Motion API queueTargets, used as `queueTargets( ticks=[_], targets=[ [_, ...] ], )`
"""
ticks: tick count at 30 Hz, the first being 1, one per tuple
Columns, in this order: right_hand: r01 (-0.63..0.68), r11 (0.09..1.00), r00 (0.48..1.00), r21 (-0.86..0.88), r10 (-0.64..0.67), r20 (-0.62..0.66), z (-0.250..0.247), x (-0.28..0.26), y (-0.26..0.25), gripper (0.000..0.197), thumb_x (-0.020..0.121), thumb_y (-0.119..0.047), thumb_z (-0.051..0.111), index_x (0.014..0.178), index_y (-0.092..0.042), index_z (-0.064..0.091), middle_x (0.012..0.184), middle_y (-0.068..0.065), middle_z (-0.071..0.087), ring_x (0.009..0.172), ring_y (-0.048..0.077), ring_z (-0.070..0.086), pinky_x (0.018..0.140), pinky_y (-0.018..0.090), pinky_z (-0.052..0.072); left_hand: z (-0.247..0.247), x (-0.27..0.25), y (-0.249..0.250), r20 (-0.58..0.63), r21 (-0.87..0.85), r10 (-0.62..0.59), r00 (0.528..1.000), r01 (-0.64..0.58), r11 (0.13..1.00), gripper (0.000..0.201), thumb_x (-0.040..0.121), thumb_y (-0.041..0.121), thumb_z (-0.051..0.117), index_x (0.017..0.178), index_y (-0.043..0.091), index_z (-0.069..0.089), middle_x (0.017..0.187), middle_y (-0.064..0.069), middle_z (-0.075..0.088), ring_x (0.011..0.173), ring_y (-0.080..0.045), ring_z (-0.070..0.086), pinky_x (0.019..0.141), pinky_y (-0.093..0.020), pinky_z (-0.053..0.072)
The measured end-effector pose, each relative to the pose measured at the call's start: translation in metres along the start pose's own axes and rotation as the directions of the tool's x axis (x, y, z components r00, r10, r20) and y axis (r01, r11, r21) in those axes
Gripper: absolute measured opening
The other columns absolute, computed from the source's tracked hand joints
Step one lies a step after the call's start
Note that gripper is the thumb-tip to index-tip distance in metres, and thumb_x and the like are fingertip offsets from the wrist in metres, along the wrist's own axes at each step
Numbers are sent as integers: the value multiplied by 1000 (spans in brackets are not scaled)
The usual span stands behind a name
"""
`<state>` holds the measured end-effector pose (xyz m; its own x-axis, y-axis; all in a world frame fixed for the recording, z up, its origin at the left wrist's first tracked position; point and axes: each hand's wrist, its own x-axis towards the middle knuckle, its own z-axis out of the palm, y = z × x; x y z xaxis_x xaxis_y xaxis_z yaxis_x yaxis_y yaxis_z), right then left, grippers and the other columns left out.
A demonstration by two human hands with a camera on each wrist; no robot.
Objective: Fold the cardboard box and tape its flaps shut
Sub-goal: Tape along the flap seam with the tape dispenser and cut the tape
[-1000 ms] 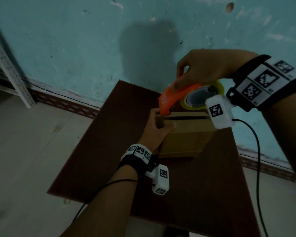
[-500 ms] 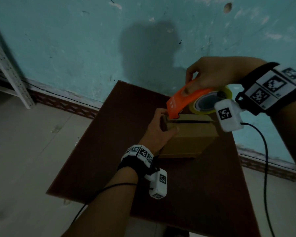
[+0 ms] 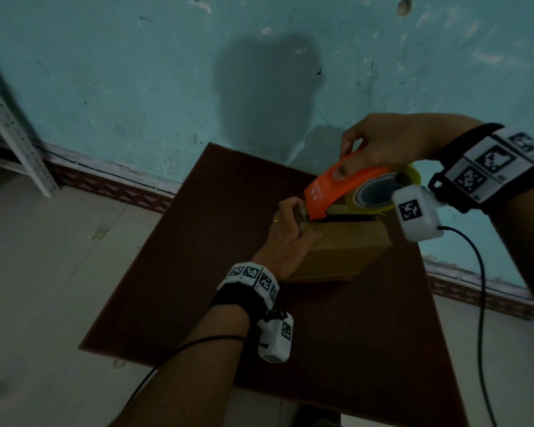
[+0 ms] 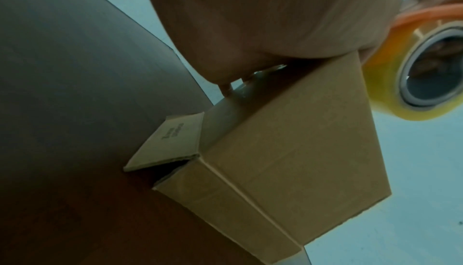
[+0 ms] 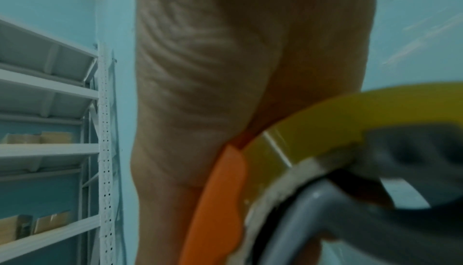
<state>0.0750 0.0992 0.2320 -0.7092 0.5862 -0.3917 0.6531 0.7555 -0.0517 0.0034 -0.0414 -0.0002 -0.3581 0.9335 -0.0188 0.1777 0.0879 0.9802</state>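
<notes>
Tabletop (image 3: 198,272) steady; tape dispenser (image 3: 333,186) lower — nearer box (image 3: 346,251).

black wristbands (image 3: 463,149) with checkered tags, white camera boxes (image 3: 416,212), seemingly black cables (image 3: 480,288).

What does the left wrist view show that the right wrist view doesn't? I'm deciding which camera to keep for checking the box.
Only the left wrist view shows the cardboard box, its loose bottom flap splayed on the brown table, and the left hand on it. Only the right wrist view shows metal shelving holding boxes. Both show the yellow tape roll and orange dispenser.
</notes>
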Motion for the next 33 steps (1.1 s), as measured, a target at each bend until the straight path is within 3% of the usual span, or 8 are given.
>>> queueTargets(
  ticks=[4, 10, 15, 18, 20, 22, 28, 33],
  targets=[
    [8, 999, 1000, 36, -8, -16, -2, -3, 0, 40, 83, -62, 77, 104, -28, 72, 94, 3, 77, 81, 18, 73, 70, 31, 56, -2, 1, 0, 26, 36, 2, 1000, -3, 999, 75, 90, 51, 59, 153, 36, 22, 151, 1, 37, 141, -25, 41, 118, -56, 40],
    [30, 996, 998, 82, -27, -49, -3, -9, -3, 40, 82, -64, 76, 105, -32, 71, 95, 2, 78, 82, 18, 75, 75, 33, 59, -5, -3, -3, 122, 62, -5, 993, -3, 998, 104, 78, 55, 90, 149, 54, 15, 158, 7, 39, 147, -19, 44, 120, -53, 44],
    [72, 993, 992, 92, -62, -109, -5, -15, -8, 36, 86, -58, 76, 107, -28, 71, 94, 0, 75, 79, 13, 72, 68, 28, 54, -19, 2, 4, -36, 125, 109, 993, -104, 987, 109, 69, 45, 98, 149, 46, 25, 154, 10, 46, 144, -14, 48, 119, -53, 46],
    [94, 991, 986, 99, -79, -146, -6, -19, -11, 37, 87, -57, 75, 109, -28, 70, 94, -2, 73, 78, 12, 71, 68, 29, 55, -29, 2, 10, -143, 301, 170, 975, -120, 946, 122, 68, 42, 99, 161, 31, 20, 162, 0, 36, 152, -23, 36, 127, -56, 32],
    [102, 988, 981, 115, -81, -174, -8, -23, -10, 36, 86, -58, 75, 108, -30, 70, 94, -4, 73, 77, 12, 73, 69, 29, 57, -36, 0, 15, -182, 351, 139, 973, -67, 934, 123, 67, 41, 99, 160, 38, 19, 162, -2, 27, 153, -27, 26, 128, -57, 26],
    [106, 984, 977, 144, -76, -198, -10, -27, -8, 37, 85, -58, 75, 108, -30, 70, 94, -5, 74, 76, 12, 74, 69, 28, 58, -42, -1, 17, -191, 356, 92, 977, -19, 934, 122, 64, 43, 101, 156, 46, 21, 159, -2, 27, 151, -28, 25, 125, -58, 28],
    [112, 975, 972, 190, -67, -227, -8, -33, -6, 35, 86, -52, 78, 109, -27, 69, 94, -5, 74, 71, 10, 75, 63, 24, 57, -45, -2, 17, -197, 449, 70, 978, 27, 893, 122, 59, 58, 99, 158, 40, 30, 154, 4, 44, 149, -20, 37, 110, -56, 50],
    [133, 965, 967, 224, -77, -245, -1, -33, -5, 35, 87, -50, 79, 110, -26, 70, 93, -4, 76, 66, 6, 74, 60, 20, 55, -46, -2, 13, -91, 352, 28, 995, 6, 936, 115, 61, 59, 96, 153, 48, 28, 150, 6, 51, 140, -20, 49, 110, -56, 51]
  ],
)
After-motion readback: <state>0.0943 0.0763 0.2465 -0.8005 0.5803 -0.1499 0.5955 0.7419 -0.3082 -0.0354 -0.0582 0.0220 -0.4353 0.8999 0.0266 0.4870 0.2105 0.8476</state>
